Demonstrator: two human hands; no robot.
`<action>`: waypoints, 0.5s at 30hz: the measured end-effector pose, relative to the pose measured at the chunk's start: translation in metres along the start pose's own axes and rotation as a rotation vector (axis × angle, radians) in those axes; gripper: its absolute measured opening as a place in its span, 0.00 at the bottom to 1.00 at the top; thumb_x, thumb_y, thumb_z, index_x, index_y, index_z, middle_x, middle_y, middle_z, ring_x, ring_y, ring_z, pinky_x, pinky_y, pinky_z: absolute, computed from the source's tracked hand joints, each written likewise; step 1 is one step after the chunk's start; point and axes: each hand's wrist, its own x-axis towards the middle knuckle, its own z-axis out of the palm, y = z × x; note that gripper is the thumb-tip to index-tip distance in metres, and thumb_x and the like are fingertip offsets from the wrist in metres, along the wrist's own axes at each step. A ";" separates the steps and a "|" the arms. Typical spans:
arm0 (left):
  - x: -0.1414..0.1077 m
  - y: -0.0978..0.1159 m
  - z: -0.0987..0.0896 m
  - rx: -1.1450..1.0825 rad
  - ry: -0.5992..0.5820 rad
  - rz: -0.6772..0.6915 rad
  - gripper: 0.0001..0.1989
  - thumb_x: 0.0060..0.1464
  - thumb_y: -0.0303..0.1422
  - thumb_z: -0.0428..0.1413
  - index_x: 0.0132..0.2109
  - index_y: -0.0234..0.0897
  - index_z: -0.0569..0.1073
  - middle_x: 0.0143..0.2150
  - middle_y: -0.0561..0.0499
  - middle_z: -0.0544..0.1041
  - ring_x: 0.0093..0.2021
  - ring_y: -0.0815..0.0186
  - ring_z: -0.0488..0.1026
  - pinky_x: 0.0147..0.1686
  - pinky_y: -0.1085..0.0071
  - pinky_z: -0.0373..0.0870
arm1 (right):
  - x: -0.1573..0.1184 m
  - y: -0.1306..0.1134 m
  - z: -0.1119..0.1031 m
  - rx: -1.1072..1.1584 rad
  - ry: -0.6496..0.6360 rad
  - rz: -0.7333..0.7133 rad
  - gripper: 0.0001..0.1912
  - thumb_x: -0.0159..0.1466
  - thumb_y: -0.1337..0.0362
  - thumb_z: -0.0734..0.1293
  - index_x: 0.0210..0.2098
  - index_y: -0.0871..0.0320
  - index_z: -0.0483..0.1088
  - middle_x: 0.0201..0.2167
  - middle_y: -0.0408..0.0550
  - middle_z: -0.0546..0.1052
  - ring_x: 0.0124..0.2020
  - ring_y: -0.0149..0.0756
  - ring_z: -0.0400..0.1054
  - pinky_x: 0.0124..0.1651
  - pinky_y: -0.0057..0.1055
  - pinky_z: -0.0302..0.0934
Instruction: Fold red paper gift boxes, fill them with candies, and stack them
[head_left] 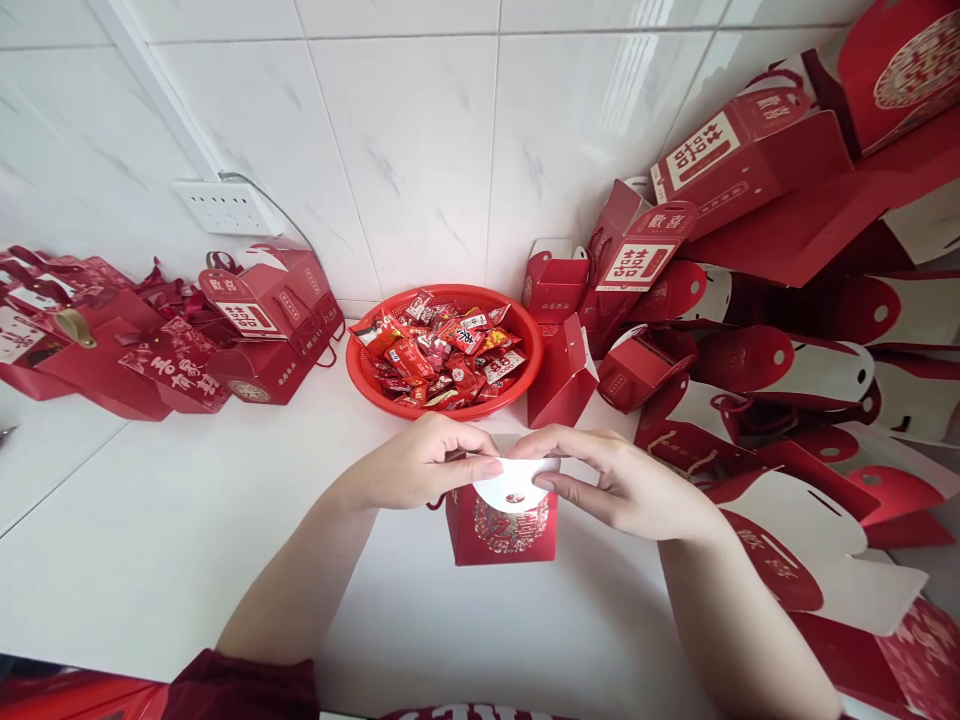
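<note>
A small red gift box (480, 545) with a round gold design stands upright on the white table, close in front of me. Its white inner flap (506, 490) folds down over the front face. My left hand (420, 462) pinches the flap's left side between thumb and fingers. At the right end of the same flap, my right hand (619, 478) has its thumb on the white face and its fingers behind the top edge. Part of a dark red cord shows at the box's left side. The inside of the box is hidden.
Behind the box is a red plastic basket (358, 372) heaped with wrapped sweets. Red boxes (255, 370) and bags stand at the left. Many opened, flat or half-folded boxes (750, 360) crowd the right side. A tiled wall with a socket strip (225, 207) closes the back.
</note>
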 end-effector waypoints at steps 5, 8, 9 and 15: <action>-0.005 0.008 0.005 0.279 0.095 0.041 0.09 0.59 0.34 0.56 0.34 0.38 0.80 0.28 0.54 0.73 0.29 0.72 0.66 0.28 0.75 0.60 | 0.000 -0.001 0.001 -0.009 -0.067 0.058 0.20 0.70 0.73 0.60 0.59 0.51 0.66 0.47 0.45 0.80 0.46 0.33 0.75 0.46 0.29 0.68; -0.010 0.016 0.007 0.369 0.066 0.150 0.11 0.60 0.31 0.55 0.34 0.39 0.81 0.27 0.53 0.75 0.31 0.70 0.68 0.33 0.74 0.63 | 0.000 -0.002 0.002 -0.033 -0.108 0.052 0.21 0.69 0.73 0.61 0.59 0.52 0.67 0.43 0.44 0.81 0.41 0.32 0.76 0.42 0.26 0.67; -0.011 0.018 0.007 0.381 0.039 0.189 0.11 0.61 0.31 0.54 0.34 0.38 0.81 0.27 0.52 0.75 0.31 0.69 0.69 0.35 0.73 0.64 | 0.000 -0.002 0.002 -0.025 -0.126 0.037 0.21 0.69 0.74 0.61 0.59 0.52 0.67 0.42 0.44 0.81 0.40 0.31 0.76 0.41 0.25 0.67; -0.015 0.018 0.005 0.485 -0.092 0.115 0.12 0.63 0.33 0.52 0.37 0.43 0.81 0.31 0.54 0.79 0.35 0.66 0.73 0.45 0.70 0.63 | 0.001 0.002 0.010 -0.136 -0.175 0.011 0.20 0.68 0.76 0.60 0.52 0.51 0.74 0.43 0.44 0.80 0.41 0.31 0.74 0.43 0.26 0.65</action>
